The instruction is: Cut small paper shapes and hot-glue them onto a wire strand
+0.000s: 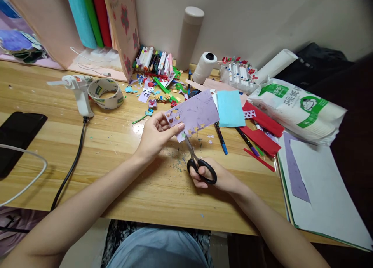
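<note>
Two hands are at work: my left hand [154, 134] pinches the purple paper [201, 108], thumb on top and fingers behind, while my right hand [211, 171] grips the scissors [192, 153], fingers through the black loops, blades aimed at the paper's near edge, just beside my left thumb. I can't tell how far the blades are parted. I'd judge the step as trimming along that edge, where star-shaped holes are cut. The next move seems to call for a steady left pinch, thumb clear of the tips, and a short, careful squeeze on the right. A few loose stars [210, 136] lie just beyond my right hand. As for writing, the bag [300, 108], farther out and right of my right hand, carries grey Chinese characters that I take as 环保纸; what follows is unclear. The tape [113, 101], beyond my left hand to its left, has a green label, too small to read.
</note>
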Motion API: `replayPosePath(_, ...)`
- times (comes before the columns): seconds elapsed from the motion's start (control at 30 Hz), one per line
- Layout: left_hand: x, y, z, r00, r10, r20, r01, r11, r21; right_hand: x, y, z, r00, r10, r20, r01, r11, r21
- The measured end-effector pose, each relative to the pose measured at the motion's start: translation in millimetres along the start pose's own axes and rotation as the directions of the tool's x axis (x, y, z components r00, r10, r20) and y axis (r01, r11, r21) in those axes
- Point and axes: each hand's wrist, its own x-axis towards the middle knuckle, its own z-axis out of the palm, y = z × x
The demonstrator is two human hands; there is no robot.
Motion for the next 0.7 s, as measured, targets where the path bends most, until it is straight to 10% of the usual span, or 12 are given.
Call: replayPosePath(0.7,1.5,9.7,-3.9,0.979,-0.115,0.168,0.109,0.993,0.040,-5.1,-4.7,-8.4,0.994,0.097,0.048,-0.098,0.995,0.007)
